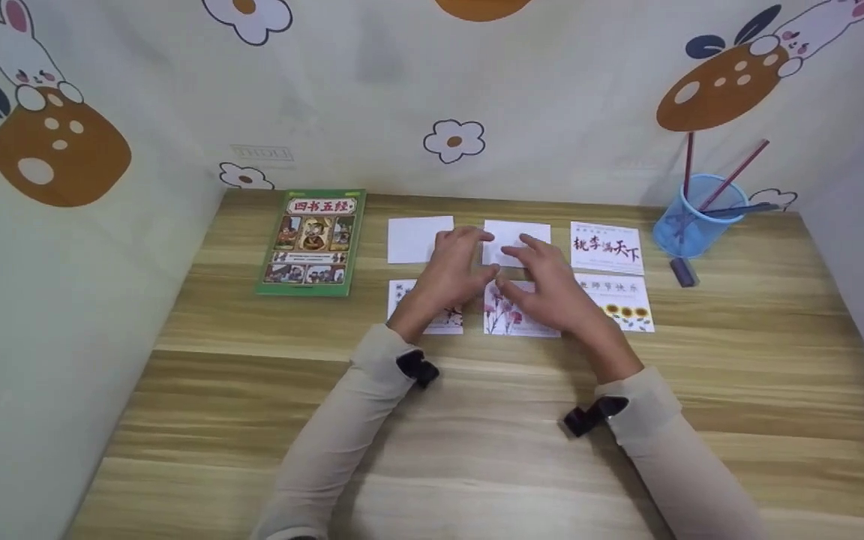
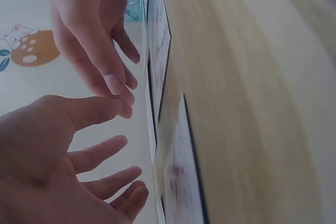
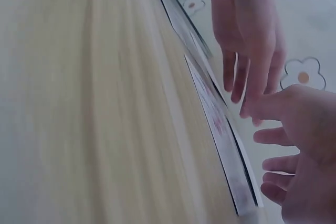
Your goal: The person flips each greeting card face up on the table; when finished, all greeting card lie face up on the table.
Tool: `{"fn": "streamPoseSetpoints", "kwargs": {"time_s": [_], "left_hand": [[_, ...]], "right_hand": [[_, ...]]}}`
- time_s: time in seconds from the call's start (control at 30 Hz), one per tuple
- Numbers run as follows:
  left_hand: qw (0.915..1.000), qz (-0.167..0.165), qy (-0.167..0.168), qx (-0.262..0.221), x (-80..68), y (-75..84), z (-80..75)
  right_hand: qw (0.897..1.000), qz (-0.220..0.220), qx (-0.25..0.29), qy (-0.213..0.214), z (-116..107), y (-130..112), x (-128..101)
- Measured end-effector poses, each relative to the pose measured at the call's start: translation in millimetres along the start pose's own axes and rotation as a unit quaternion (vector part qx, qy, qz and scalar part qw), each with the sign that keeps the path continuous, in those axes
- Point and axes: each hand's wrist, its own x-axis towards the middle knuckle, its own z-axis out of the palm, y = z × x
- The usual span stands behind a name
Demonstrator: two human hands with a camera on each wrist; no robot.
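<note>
Six cards lie in two rows of three on the wooden table [image 1: 477, 420]. My left hand [image 1: 456, 264] and right hand [image 1: 544, 283] hover close together over the middle cards, fingers relaxed and spread, holding nothing. They partly cover a plain white card [image 1: 533, 231] in the far row and a pink-flower card [image 1: 507, 319] in the near row. The left hand also hides part of the near-left card [image 1: 443, 322]. In the left wrist view the left hand [image 2: 79, 156] is clear of the cards [image 2: 178, 182]. In the right wrist view the right hand [image 3: 302, 140] is too.
A blank white card [image 1: 417, 238] lies at far left, with a calligraphy card [image 1: 606, 246] and a sunflower card [image 1: 623, 306] on the right. A green book [image 1: 313, 241] lies left of the cards. A blue mesh pen cup [image 1: 694, 217] and a small dark block [image 1: 683, 271] stand at right. Patterned walls enclose the table.
</note>
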Motion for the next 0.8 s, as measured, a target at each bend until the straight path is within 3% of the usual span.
{"fn": "streamPoseSetpoints", "kwargs": {"time_s": [0.2, 0.3, 0.5, 0.8], "left_hand": [[0.9999, -0.005, -0.009, -0.007, -4.0, -7.2, -3.3], [0.9998, -0.008, -0.015, -0.003, -6.0, -7.9, -2.1], [0.9995, 0.024, -0.019, 0.008, -7.5, -5.8, -0.4], [0.9978, 0.041, -0.046, -0.024, -7.7, 0.0, 1.8]], "right_hand": [[0.999, -0.001, -0.041, -0.029, 10, -5, -2], [0.999, 0.002, -0.033, -0.018, 10, -3, -4], [1.000, 0.002, -0.015, -0.008, 10, 1, -4], [1.000, 0.001, 0.020, 0.011, 10, 5, -1]]}}
